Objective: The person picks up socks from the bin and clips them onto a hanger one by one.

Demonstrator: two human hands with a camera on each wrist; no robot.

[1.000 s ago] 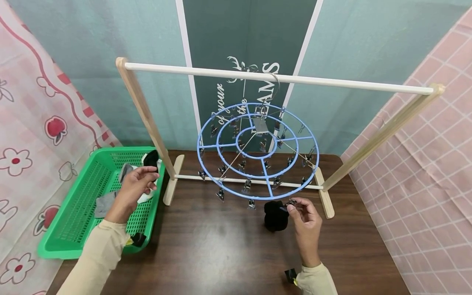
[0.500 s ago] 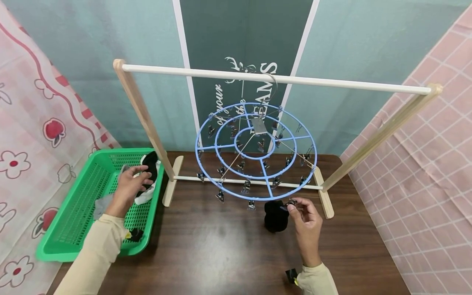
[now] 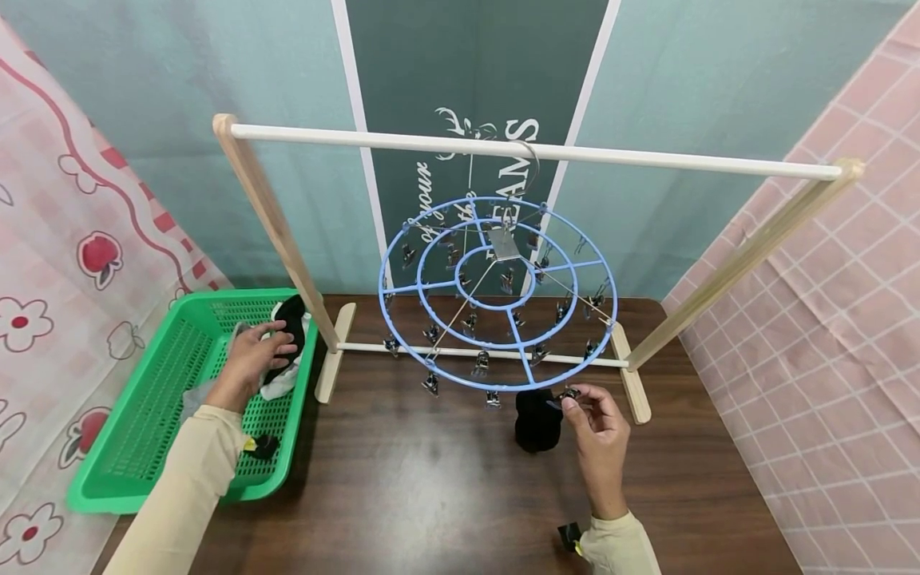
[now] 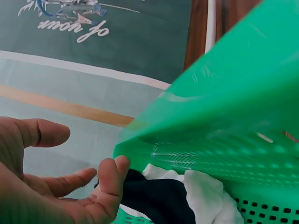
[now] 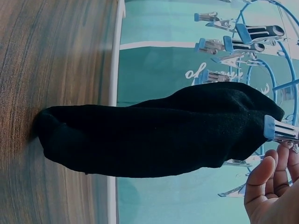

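My right hand point(image 3: 602, 423) pinches a small metal clip point(image 3: 568, 394) at the front right of the blue round clip hanger point(image 3: 527, 363). The clip's blue-tipped end is on the upper edge of a black sock point(image 3: 537, 427), which hangs down. In the right wrist view the sock point(image 5: 154, 140) is seen at full length, its toe close to the wooden table. My left hand point(image 3: 251, 359) is over the green basket point(image 3: 136, 399), fingers parted and slightly bent. Black cloth point(image 4: 159, 198) and white cloth point(image 4: 205, 196) lie in the basket just beyond its fingertips.
The hanger hooks over a white rail point(image 3: 402, 142) on a wooden stand, with several other clips dangling from its rings. One stand post point(image 3: 276, 231) rises right beside the basket. Grey cloth point(image 3: 196, 397) also lies in the basket. Curtains surround the brown table point(image 3: 431, 495).
My left hand has moved slightly left and down, deeper over the basket, beside the black and white cloths. My right hand keeps its grip on the clip, and the sock hangs almost unchanged.
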